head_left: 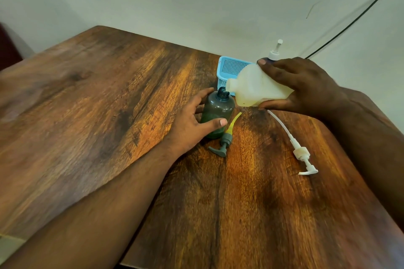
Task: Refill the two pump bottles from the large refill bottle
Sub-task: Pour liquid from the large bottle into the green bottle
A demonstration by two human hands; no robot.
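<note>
My left hand [192,120] grips a dark translucent pump bottle [217,111] that stands upright on the table with its neck uncapped; green liquid fills its lower part. My right hand [301,85] holds the large whitish refill bottle [255,87] tipped sideways, its open mouth right at the dark bottle's neck. Pale yellow liquid lies in the refill bottle's lower side. The grey pump head with a yellow-stained tube [225,140] lies on the table beside the dark bottle. Behind my right hand a second bottle's white pump top [276,50] sticks up; its body is hidden.
A white pump with a long tube [301,153] lies on the wooden table [109,105] to the right. A small blue mesh basket [229,72] stands behind the bottles near the wall. A black cable [354,17] runs along the wall at right.
</note>
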